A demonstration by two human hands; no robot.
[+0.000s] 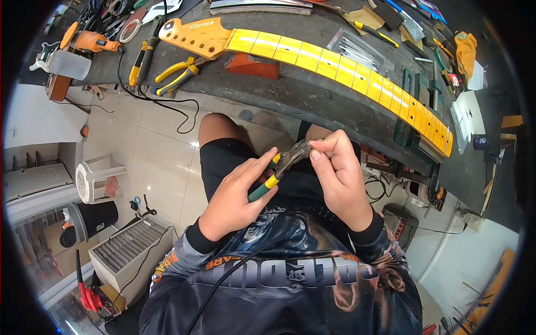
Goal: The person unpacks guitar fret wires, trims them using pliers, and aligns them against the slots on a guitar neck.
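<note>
My left hand [239, 195] is closed around the green and yellow handles of a pair of pliers [288, 163], held above my lap. The metal jaws point up and to the right, towards my right hand [341, 172]. Thumb and index finger of that hand are pinched together right at the jaw tips. Whatever small piece they hold is too small to make out. Beyond both hands, a guitar neck [312, 54] with a yellow fretboard lies across the workbench, its headstock to the left.
On the workbench [218, 100] are yellow-grey pliers [177, 75], a red block [252, 66] under the neck, a plastic tray of thin metal pieces [357, 51] and a dark vise [413, 106]. An orange power tool [92, 41] lies left. A white stool [99, 178] stands on the floor.
</note>
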